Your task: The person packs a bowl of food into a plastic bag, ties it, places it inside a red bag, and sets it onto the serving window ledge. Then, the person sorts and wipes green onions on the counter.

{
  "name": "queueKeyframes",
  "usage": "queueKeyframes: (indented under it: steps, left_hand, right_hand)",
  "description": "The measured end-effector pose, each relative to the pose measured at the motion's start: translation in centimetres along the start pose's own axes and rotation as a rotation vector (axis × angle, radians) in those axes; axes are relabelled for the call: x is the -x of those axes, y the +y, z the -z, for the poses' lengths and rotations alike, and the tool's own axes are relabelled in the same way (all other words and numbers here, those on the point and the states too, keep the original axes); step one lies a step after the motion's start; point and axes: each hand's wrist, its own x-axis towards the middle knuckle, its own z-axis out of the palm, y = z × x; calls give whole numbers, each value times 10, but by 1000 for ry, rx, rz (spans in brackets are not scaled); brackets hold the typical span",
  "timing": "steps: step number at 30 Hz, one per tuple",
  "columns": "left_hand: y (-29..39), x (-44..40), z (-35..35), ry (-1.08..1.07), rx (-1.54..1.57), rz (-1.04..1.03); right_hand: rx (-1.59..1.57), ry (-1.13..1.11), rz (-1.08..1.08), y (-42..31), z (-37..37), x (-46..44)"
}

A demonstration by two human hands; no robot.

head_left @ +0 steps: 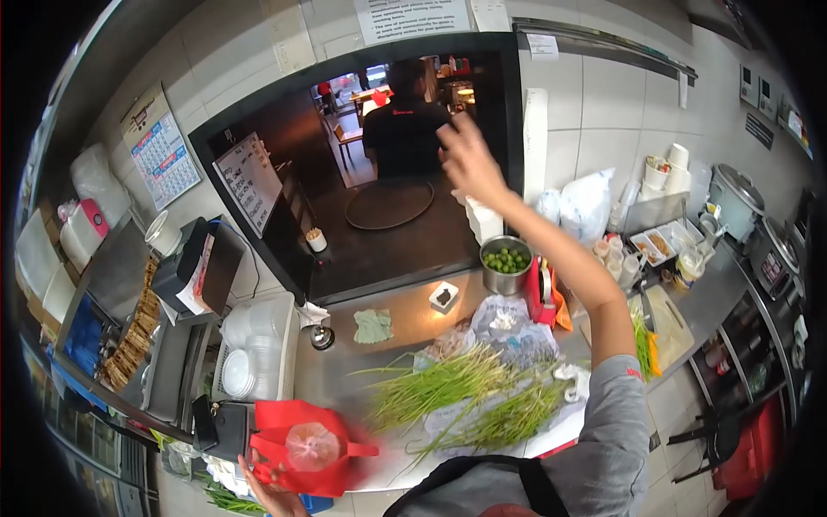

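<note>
My right hand (pixel 469 164) is raised in front of the serving window, its fingers apart and a little blurred, with nothing seen in it. At the lower left, my left hand (pixel 274 495) has its fingers at the near left edge of a red carry bag (pixel 280 422) and appears to grip it. A knotted clear plastic bag (pixel 313 445) with pale, pinkish contents sits in the red bag's opening. Bunches of long green stalks (pixel 444 383) lie on the counter to the right, partly on plastic sheeting (pixel 508 332).
A steel pot of small green limes (pixel 506 260) stands near the window. A white dish (pixel 444 297), a green cloth (pixel 373 326) and a call bell (pixel 321 337) lie along the counter. White plastic containers (pixel 258 345) fill a left-hand crate. Beyond the window are a round tray (pixel 389 205) and another person (pixel 405 129).
</note>
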Motion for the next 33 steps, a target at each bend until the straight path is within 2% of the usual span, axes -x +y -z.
queueKeyframes:
  steps: [2,3,4,6,8,11,12,14,15,16,17,19,20,21,22,23,24,25,26,27,30,32,33]
  left_hand:
    - [1,6,-13,188,-82,3]
    - [-5,3,-6,168,-124,-59]
    - [-5,6,-17,188,-154,-30]
    - [9,14,-44,225,-215,30]
    - [6,16,-54,259,-245,61]
    - [0,20,-48,242,-328,28]
    - [-4,19,-40,255,-260,3]
    - [-14,13,-2,312,-130,-55]
    - [-21,11,8,331,-26,-118]
    - [-22,18,16,229,-19,-122]
    - [-15,24,-1,210,15,-114]
    - [-11,29,-6,240,29,-141]
    - [-9,31,-6,233,50,-140]
    - [-9,32,2,222,18,-135]
    - [-10,32,8,224,-5,-155]
    - [-6,32,2,244,31,-131]
    - [2,36,-5,155,19,-91]
    - [2,36,-5,182,5,-100]
    - [3,35,1,203,-12,-102]
    - [3,36,2,220,-6,-116]
    - [9,38,11,174,89,-75]
    - [10,39,17,135,166,-71]
    - [11,39,19,109,207,-70]
  right_hand:
    - [371,125,-148,70,13,-19]
    - [441,180,-201,108,16,-28]
    - [491,215,-306,135,20,-37]
    - [534,105,-574,169,35,-61]
    - [484,134,-684,201,40,-80]
    - [518,161,-694,241,43,-103]
    - [549,178,-707,251,43,-108]
    - [654,156,-595,265,51,-115]
    - [619,216,-489,302,51,-119]
    - [589,276,-554,292,51,-124]
    - [503,262,-624,267,58,-128]
    - [563,348,-624,270,43,-126]
    - [508,362,-598,244,34,-119]
    - [368,386,-458,229,19,-111]
    - [257,405,-313,182,4,-100]
    - [-32,401,-271,90,-5,-90]
    - [-71,396,-149,16,-16,-73]
    - [-251,361,-73,-61,-24,-52]
    - [-315,287,-29,-121,-32,-27]
    - [-290,207,158,-167,-40,2]
    - [-550,-310,431,-295,-69,109]
    - [-657,-548,650,-354,-96,169]
    - [-705,-592,753,-373,-112,190]
